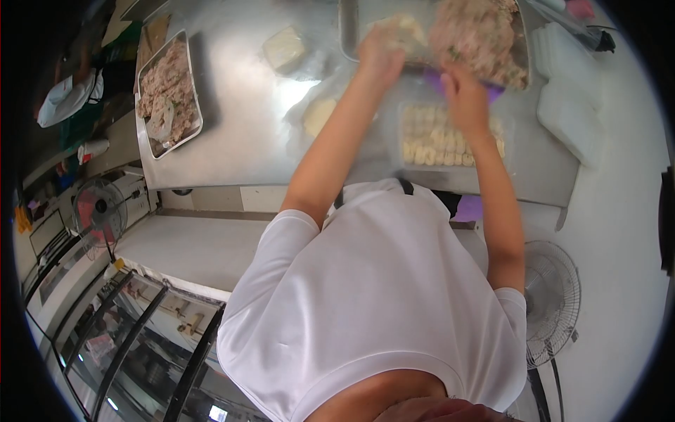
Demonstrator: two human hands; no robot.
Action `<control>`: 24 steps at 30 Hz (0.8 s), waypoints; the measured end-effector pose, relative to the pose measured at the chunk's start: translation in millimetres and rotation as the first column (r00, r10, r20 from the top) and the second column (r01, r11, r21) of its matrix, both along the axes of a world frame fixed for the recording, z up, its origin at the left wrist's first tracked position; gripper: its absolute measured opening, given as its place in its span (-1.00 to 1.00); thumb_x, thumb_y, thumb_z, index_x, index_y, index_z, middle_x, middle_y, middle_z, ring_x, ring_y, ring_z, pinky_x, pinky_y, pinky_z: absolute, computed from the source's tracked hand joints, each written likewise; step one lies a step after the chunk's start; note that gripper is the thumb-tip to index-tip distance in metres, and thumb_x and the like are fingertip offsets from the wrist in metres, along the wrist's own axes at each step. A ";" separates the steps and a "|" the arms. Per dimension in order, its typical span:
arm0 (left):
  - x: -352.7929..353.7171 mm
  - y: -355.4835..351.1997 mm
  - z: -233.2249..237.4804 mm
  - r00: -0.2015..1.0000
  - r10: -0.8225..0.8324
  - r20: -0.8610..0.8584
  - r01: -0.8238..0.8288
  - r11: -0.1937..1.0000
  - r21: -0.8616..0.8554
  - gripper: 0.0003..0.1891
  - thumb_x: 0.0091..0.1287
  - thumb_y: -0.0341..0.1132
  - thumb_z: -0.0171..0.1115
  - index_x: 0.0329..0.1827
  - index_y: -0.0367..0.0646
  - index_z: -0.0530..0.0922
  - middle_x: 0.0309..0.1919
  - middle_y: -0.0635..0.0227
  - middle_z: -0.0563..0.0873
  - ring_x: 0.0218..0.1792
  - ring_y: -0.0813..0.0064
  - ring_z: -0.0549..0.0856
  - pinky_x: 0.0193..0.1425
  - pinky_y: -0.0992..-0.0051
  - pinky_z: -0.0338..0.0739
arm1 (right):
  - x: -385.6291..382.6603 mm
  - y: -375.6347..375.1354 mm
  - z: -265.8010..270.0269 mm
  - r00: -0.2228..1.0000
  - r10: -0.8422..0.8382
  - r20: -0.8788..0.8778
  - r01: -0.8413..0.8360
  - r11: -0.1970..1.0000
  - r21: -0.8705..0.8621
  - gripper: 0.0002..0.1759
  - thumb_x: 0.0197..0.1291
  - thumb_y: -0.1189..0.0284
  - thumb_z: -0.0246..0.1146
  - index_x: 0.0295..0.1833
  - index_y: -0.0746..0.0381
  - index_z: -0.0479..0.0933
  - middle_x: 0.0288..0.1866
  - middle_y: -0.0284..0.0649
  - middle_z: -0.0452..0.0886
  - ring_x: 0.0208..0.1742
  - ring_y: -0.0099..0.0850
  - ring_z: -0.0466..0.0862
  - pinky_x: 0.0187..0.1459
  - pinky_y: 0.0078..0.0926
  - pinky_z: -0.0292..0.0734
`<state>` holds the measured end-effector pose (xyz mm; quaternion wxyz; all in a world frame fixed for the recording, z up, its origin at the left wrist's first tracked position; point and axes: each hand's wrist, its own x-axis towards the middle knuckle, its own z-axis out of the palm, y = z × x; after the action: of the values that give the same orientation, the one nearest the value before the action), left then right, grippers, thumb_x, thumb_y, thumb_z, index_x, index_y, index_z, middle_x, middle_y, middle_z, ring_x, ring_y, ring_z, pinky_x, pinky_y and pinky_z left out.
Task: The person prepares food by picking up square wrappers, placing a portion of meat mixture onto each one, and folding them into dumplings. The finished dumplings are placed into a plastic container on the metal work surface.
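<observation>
Pinkish mince (478,35) fills a metal tray (524,53) cropped by my view's top edge, where my blurred left hand (382,55) meets a pale wrapper (409,29) and my right hand (465,100) half hides a purple piece (495,92) at the near rim (whether either hand's fingers pinch or spread, I can't tell).

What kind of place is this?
Probably a small food kitchen or shop where dumplings are made: there's a metal table, a tray of minced filling and a box of rows of little dumplings.
</observation>
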<state>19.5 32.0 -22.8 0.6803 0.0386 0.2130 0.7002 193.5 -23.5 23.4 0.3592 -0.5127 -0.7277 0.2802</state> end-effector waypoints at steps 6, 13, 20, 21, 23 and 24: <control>-4.9 13.5 -41.7 0.990 0.125 -0.070 -0.125 0.992 0.007 -0.64 0.56 -0.25 -0.29 0.09 -0.34 0.42 -0.04 0.10 0.61 -0.01 0.18 0.59 0.22 0.18 0.45 | 3.4 -12.5 26.5 0.860 -0.230 0.455 0.133 0.963 0.236 -0.76 0.29 0.40 0.20 0.05 0.09 0.61 -0.15 -0.25 0.65 -0.21 -0.13 0.66 -0.25 -0.24 0.55; -0.9 -6.3 2.5 0.988 0.088 0.130 -0.077 0.994 -0.083 -0.59 0.57 -0.22 -0.36 0.12 -0.34 0.41 -0.01 0.07 0.60 0.01 0.21 0.59 0.21 0.19 0.46 | -2.8 -16.8 15.6 0.939 -0.188 0.288 0.093 0.944 0.315 -0.76 0.23 0.42 0.24 0.01 0.03 0.64 -0.18 -0.33 0.65 -0.31 -0.23 0.66 -0.38 -0.33 0.53; -7.5 -0.7 -43.6 0.960 -0.014 0.279 -0.026 0.990 0.141 -0.58 0.54 -0.27 -0.37 0.21 -0.38 0.36 0.10 0.00 0.54 0.09 0.16 0.55 0.23 0.17 0.45 | -5.0 -9.6 2.5 0.872 -0.319 0.372 0.104 0.862 0.496 -0.75 0.21 0.43 0.25 0.00 -0.01 0.65 -0.22 -0.39 0.64 -0.36 -0.26 0.67 -0.46 -0.36 0.53; -7.0 -6.3 -27.4 0.969 0.011 0.245 -0.034 0.995 0.090 -0.57 0.53 -0.27 -0.37 0.23 -0.38 0.35 0.11 -0.01 0.53 0.12 0.13 0.54 0.25 0.15 0.44 | -3.5 -6.1 -0.2 0.871 -0.320 0.373 0.105 0.862 0.496 -0.75 0.21 0.43 0.25 0.00 -0.01 0.65 -0.22 -0.39 0.64 -0.36 -0.26 0.67 -0.46 -0.36 0.53; -6.5 -11.6 -9.5 0.978 0.036 0.207 -0.045 0.998 0.040 -0.57 0.52 -0.28 -0.37 0.24 -0.39 0.33 0.13 -0.02 0.53 0.14 0.09 0.54 0.28 0.12 0.44 | 1.1 1.5 -6.8 0.816 -0.378 0.438 0.149 0.869 0.472 -0.76 0.23 0.40 0.22 0.00 -0.01 0.65 -0.21 -0.38 0.65 -0.34 -0.25 0.68 -0.42 -0.34 0.57; -6.7 -12.2 -5.6 0.974 0.049 0.219 -0.057 0.998 0.033 -0.56 0.52 -0.28 -0.37 0.25 -0.40 0.33 0.13 -0.04 0.52 0.16 0.06 0.53 0.32 0.09 0.41 | 3.8 4.9 -6.3 0.816 -0.378 0.437 0.149 0.869 0.472 -0.76 0.23 0.40 0.22 0.00 -0.01 0.65 -0.21 -0.38 0.65 -0.34 -0.25 0.68 -0.42 -0.34 0.57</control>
<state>12.8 19.7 -28.4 0.6798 -0.0309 0.1242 0.7221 197.4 -18.6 17.1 0.2876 -0.5777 -0.7593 -0.0834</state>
